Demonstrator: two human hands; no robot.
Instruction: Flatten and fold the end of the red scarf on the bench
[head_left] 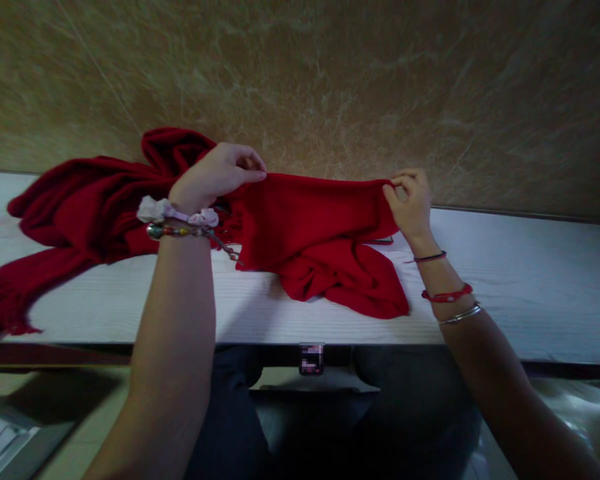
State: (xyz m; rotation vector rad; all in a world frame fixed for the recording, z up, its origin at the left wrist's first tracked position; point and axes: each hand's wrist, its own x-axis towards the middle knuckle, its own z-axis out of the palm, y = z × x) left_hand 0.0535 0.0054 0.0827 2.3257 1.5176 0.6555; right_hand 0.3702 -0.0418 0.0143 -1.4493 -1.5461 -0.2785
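A long red knitted scarf (pixel 315 233) lies across a white table (pixel 520 280). My left hand (pixel 220 175) is closed in a pinch on the scarf's upper edge near the middle. My right hand (pixel 411 203) pinches the same edge further right, so a stretch of cloth is held taut and lifted between the two hands. Below that stretch the scarf bunches in folds on the table. The rest of the scarf trails in a heap to the left, and its fringed end (pixel 0 300) hangs over the table's front edge.
A brown marbled wall (pixel 330 80) rises right behind the table. The table's front edge (pixel 260 343) runs just above my lap. A pale floor and a grey object (pixel 10 433) show at the lower left.
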